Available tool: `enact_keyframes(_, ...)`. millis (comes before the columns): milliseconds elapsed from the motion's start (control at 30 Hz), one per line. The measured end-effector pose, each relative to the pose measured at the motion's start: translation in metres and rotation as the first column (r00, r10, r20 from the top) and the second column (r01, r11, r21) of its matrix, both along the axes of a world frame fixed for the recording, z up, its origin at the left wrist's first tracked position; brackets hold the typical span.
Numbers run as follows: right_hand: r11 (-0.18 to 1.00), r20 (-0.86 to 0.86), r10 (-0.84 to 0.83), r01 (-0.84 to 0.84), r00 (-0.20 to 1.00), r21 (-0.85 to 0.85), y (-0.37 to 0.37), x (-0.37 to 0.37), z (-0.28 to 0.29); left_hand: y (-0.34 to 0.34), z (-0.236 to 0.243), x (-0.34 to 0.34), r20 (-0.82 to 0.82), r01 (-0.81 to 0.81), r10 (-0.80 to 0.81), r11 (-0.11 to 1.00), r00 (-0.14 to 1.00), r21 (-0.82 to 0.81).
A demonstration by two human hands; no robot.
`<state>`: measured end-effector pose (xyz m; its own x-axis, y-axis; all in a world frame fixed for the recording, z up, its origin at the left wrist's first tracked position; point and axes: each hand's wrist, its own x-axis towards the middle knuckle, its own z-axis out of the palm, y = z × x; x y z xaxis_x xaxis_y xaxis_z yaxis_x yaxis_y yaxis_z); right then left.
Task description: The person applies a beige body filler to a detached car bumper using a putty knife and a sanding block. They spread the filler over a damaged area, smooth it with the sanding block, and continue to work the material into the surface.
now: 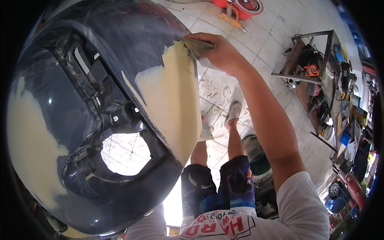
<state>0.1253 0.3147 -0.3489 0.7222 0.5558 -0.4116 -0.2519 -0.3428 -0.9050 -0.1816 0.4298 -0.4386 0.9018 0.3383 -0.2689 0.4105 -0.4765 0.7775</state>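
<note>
A dark car bumper (120,36) fills the left side, with smooth beige filler (182,100) spread along its right part. At the upper end of that filler, my right hand (220,52) is closed around a thin, flat putty spreader (196,47). The spreader's edge meets the bumper's right edge, where the filler has a ragged border. My left sleeve (150,226) goes under the bumper, which hides my left hand. From behind the bumper's right edge sticks out a pale flat plate (206,133); what holds it is hidden.
More filler (32,140) covers the bumper's left side, beyond a round opening. A metal rack (320,80) with tools stands at the right. A dark bucket (257,154) is beside my legs. A red basin (250,8) sits at the back on the tiled floor (256,30).
</note>
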Motion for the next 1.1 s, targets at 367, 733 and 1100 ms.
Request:
enact_keyframes(367, 0.995, 0.213, -0.093, 0.099, 0.973, -0.021, 0.022, -0.030, 0.007, 0.007, 0.004, -0.007, -0.007, 0.046, -0.046, 0.998, 0.999, -0.035)
enact_keyframes(733, 0.996, 0.404, -0.071, 0.046, 0.912, 0.070, 0.016, -0.075, 0.028, 0.008, 0.010, -0.019, -0.020, 0.059, -0.059, 0.998, 0.998, -0.038)
enact_keyframes(1100, 0.981, 0.498, -0.079, -0.021, 0.863, 0.191, -0.007, -0.147, 0.059, 0.005, 0.013, -0.029, -0.050, 0.064, -0.066, 0.997, 0.997, -0.034)
